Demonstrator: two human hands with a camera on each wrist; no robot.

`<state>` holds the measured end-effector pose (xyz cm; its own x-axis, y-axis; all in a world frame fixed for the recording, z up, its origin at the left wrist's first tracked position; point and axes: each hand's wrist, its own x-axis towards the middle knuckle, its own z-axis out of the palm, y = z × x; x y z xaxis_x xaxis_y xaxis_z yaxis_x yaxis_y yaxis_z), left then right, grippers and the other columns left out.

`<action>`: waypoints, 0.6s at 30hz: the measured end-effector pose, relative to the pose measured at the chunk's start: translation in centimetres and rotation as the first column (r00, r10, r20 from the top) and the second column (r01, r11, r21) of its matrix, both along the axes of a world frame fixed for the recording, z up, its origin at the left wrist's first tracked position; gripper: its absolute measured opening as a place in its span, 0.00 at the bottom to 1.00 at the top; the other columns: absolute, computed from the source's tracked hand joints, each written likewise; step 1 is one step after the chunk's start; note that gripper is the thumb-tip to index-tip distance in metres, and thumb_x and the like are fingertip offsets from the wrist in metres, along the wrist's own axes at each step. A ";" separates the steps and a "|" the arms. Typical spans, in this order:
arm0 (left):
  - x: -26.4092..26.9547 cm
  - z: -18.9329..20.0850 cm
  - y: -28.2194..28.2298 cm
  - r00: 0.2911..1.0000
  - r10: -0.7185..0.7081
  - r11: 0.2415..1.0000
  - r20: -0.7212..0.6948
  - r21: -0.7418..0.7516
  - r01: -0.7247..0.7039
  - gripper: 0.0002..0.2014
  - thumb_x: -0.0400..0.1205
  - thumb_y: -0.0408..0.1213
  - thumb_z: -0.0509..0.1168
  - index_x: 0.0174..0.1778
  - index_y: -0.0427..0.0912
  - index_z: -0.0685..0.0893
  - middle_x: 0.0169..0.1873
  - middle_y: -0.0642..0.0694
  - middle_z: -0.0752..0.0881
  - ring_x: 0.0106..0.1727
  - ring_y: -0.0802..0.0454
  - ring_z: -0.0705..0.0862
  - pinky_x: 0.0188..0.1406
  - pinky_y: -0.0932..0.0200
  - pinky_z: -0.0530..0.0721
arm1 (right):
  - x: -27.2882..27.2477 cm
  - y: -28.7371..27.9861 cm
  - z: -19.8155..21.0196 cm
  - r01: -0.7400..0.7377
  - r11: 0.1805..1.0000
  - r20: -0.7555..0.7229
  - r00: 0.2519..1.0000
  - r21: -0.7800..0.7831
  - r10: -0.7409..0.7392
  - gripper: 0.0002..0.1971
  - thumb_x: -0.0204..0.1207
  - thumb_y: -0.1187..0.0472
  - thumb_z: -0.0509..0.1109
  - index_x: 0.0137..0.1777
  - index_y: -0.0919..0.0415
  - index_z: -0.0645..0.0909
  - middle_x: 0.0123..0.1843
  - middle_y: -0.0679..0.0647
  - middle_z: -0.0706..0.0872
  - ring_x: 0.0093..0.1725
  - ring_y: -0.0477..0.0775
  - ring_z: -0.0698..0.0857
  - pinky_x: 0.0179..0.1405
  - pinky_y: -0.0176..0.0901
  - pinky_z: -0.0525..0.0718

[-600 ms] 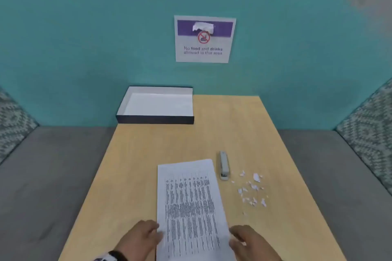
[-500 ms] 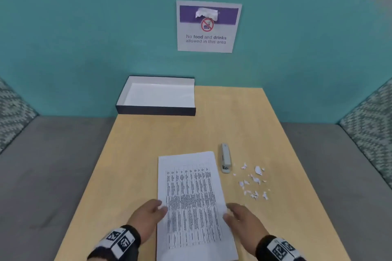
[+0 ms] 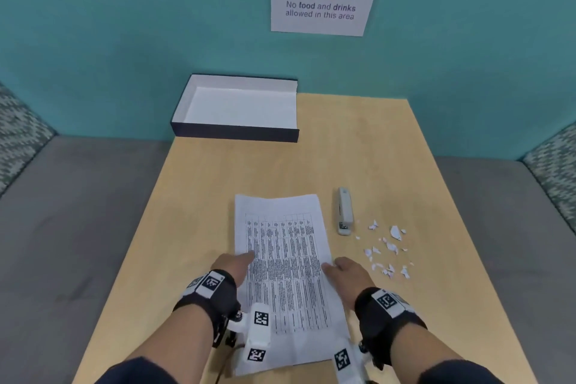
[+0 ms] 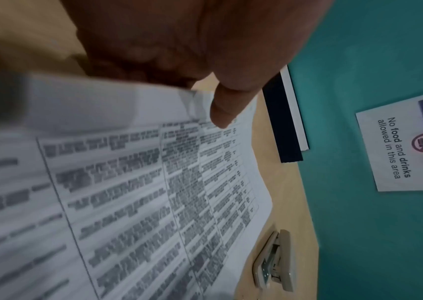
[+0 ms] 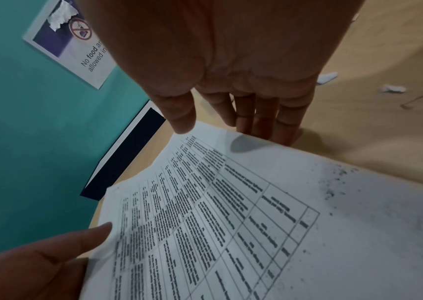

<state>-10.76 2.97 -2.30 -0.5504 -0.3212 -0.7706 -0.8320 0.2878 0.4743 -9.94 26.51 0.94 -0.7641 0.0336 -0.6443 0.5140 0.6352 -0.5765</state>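
Note:
A stack of printed sheets [image 3: 286, 274] with a table of text lies on the wooden table [image 3: 358, 150], long side pointing away from me. My left hand [image 3: 237, 262] is at its left edge. In the left wrist view this hand [image 4: 192, 95] pinches the raised edge, thumb on top and curled fingers beneath. My right hand [image 3: 346, 268] is at the right edge. The right wrist view shows its thumb [image 5: 182, 123] over the sheets [image 5: 230, 213] and its fingers [image 5: 269, 125] slipped under the edge. A grey stapler [image 3: 345, 210] lies to the right of the sheets.
Several torn white paper scraps [image 3: 386, 249] are scattered right of the stapler. A shallow dark box [image 3: 237, 131] with a white inside sits at the far left corner against the teal wall. A "No food and drinks" sign [image 3: 321, 9] hangs above. Grey seating flanks the table.
Both hands have slid forward along the sides of the sheets, from near the front corners to about mid-length. My view has tilted down, so wrists and forearms now show.

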 end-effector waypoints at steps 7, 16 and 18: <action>1.7 2.0 1.1 0.955 0.010 0.999 -0.297 -0.041 -0.023 0.11 0.81 0.25 0.57 0.52 0.42 0.80 0.50 0.39 0.86 0.40 0.46 0.82 0.32 0.58 0.77 | 0.1 -0.2 -0.3 -0.045 0.999 -0.061 0.997 0.027 0.047 0.09 0.81 0.51 0.63 0.49 0.56 0.75 0.46 0.53 0.79 0.37 0.49 0.77 0.38 0.40 0.76; 3.1 8.2 -1.3 0.762 0.160 0.954 -0.627 0.296 0.043 0.11 0.81 0.23 0.63 0.48 0.45 0.83 0.45 0.49 0.92 0.47 0.51 0.89 0.44 0.54 0.83 | -2.9 -0.2 4.3 0.225 0.826 -0.120 0.936 -0.517 -0.330 0.04 0.81 0.63 0.66 0.48 0.54 0.79 0.39 0.44 0.88 0.37 0.41 0.88 0.45 0.49 0.86; 2.4 9.2 -1.4 0.719 0.182 0.958 -0.671 0.286 0.025 0.11 0.81 0.23 0.63 0.48 0.46 0.82 0.43 0.51 0.91 0.46 0.53 0.89 0.41 0.59 0.83 | -3.4 -0.6 5.8 0.229 0.781 -0.132 0.920 -0.581 -0.368 0.09 0.82 0.68 0.62 0.46 0.57 0.82 0.41 0.51 0.91 0.41 0.52 0.90 0.46 0.56 0.88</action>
<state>-8.33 1.56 6.95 -0.9389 -0.2366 -0.2498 -0.2614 0.0185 0.9651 -13.30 25.93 6.74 -0.8997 -0.0173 -0.4362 0.4360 0.0162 -0.8998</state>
